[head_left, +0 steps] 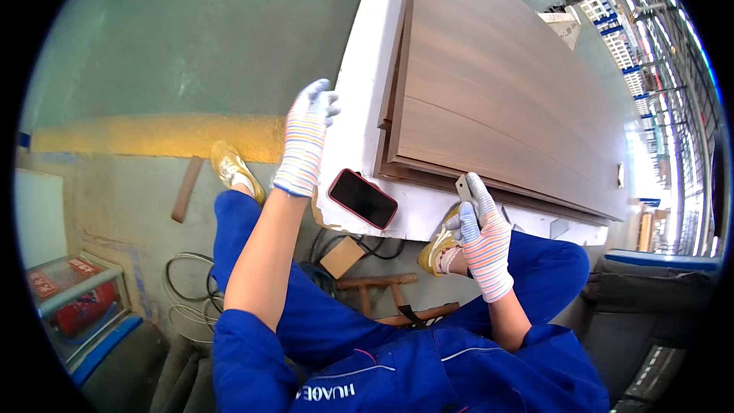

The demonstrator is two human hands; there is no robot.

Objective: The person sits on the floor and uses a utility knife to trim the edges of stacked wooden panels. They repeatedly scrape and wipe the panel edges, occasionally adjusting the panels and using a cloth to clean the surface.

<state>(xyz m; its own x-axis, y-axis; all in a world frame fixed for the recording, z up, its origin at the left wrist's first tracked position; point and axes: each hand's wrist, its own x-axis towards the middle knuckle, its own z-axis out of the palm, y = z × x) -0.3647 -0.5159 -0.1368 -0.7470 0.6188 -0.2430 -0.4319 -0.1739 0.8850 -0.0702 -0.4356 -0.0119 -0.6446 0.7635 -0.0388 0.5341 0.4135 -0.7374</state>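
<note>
The right hand (pixel 483 239) wears a striped glove and grips a small grey metal piece (pixel 464 186), holding it up at the near edge of the stacked wood panels (pixel 489 84). The left hand (pixel 307 134) is gloved too, raised over the left edge of the white bench (pixel 359 84) with its fingers loosely curled — it holds nothing. A phone (pixel 362 198) in a red case lies right at the near corner of the bench. I think a bump from an arm could knock it to the floor. The little piece could also slip from the thick glove — and land among the cables (pixel 187 287) below.
</note>
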